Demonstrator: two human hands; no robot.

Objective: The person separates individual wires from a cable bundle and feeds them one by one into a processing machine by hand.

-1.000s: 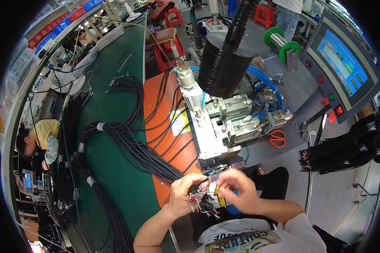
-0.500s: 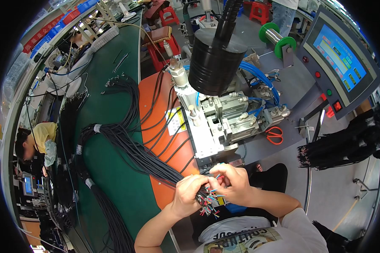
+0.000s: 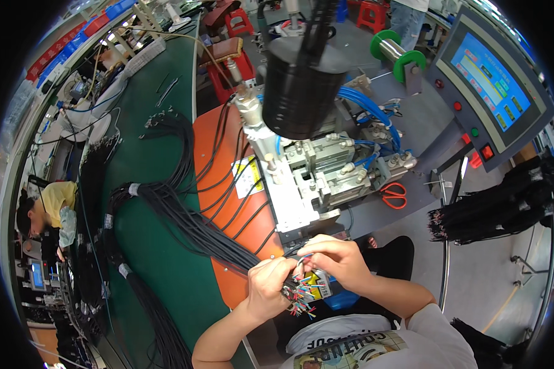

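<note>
My left hand (image 3: 266,288) is closed around a thick bundle of black cables (image 3: 212,238) near its end. Stripped wire ends (image 3: 303,300) in red, blue, white and other colours fan out below the fist. Beside it, my right hand (image 3: 341,261) pinches one cable end (image 3: 303,261) between thumb and fingers, just by the left thumb. The bundle runs back up to the left over an orange board (image 3: 218,163). Directly beyond my hands stands a metal machine with pneumatic cylinders (image 3: 332,166).
A black cylindrical head (image 3: 305,92) overhangs the machine. Red-handled scissors (image 3: 393,195) lie on its right. A control screen (image 3: 491,80) and a green wire spool (image 3: 399,55) stand beyond. Black cables hang on a right-hand rack (image 3: 492,209). Another person (image 3: 58,206) works at far left.
The right fingers have straightened from a curl and now pinch a cable end clear of the bundle's tips. The left grip holds its place. The whole view has shifted slightly.
</note>
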